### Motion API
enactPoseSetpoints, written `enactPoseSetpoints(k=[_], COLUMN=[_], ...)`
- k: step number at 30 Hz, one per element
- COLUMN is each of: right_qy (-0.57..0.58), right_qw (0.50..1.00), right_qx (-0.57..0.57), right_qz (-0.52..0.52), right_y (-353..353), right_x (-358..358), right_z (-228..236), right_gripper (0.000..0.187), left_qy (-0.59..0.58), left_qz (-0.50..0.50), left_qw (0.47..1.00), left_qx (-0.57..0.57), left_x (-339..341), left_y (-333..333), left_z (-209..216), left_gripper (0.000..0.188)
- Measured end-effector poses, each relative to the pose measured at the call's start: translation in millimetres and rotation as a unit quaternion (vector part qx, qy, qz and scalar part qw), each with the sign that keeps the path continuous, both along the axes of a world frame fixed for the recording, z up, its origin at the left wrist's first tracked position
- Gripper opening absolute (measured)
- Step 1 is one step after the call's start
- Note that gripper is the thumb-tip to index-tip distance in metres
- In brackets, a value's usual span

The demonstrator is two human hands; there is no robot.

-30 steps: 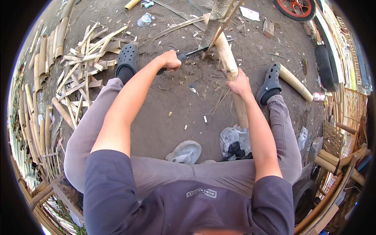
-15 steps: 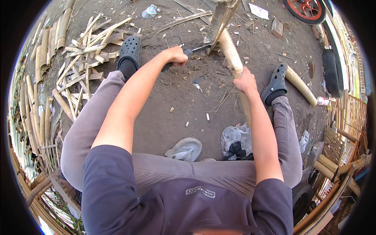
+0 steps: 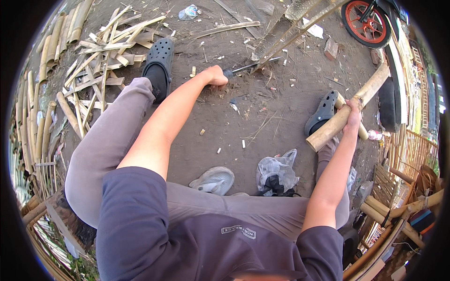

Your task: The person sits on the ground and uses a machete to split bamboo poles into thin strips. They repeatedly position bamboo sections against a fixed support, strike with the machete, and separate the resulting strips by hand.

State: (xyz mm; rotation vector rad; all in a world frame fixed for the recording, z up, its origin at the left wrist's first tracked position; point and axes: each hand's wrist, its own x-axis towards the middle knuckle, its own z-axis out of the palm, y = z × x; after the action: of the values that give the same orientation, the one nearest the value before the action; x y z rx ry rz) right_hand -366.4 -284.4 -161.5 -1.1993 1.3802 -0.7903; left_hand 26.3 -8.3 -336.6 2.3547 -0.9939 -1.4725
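Note:
My left hand [image 3: 217,76] is closed around the dark handle of a long-bladed knife [image 3: 243,67]. Its narrow blade points right, just above the dirt, and crosses the lower end of an upright split bamboo piece [image 3: 272,49]; whether they touch I cannot tell. At the right, my right hand [image 3: 354,114] grips a thick bamboo pole section [image 3: 330,127], held slantwise over my right shoe [image 3: 323,112]. Another bamboo section [image 3: 363,133] lies partly hidden beneath it.
Split bamboo strips [image 3: 105,61] lie heaped beside my left shoe [image 3: 159,58]. A grey sandal [image 3: 213,181] and a clear plastic bag [image 3: 277,171] lie between my legs. Far right are a red-rimmed wheel [image 3: 366,22], a black tire-like object [image 3: 387,105] and a brick [image 3: 331,48].
My right hand has swung the bamboo section outward to the right, away from the upright split piece. That piece now leans further right. My left hand still holds the knife, in nearly the same place.

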Motion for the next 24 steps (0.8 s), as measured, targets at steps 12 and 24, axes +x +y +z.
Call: enactPoseSetpoints(k=[12,24], right_qy=[0.018,0.153], right_qw=[0.997,0.979], right_qx=[-0.037,0.037], right_qz=[0.059,0.131], right_y=[29.8,103.0], right_x=[-6.5,32.2], right_z=[1.3,-91.6], right_gripper=[0.027,0.043], left_qy=[-0.015,-0.134], left_qz=[0.001,-0.024], left_qw=[1.0,0.986], left_qx=[0.006,-0.096], left_x=[-10.1,-22.3], left_y=[0.5,27.4], left_z=[3.7,0.8], left_gripper=[0.019,0.044])
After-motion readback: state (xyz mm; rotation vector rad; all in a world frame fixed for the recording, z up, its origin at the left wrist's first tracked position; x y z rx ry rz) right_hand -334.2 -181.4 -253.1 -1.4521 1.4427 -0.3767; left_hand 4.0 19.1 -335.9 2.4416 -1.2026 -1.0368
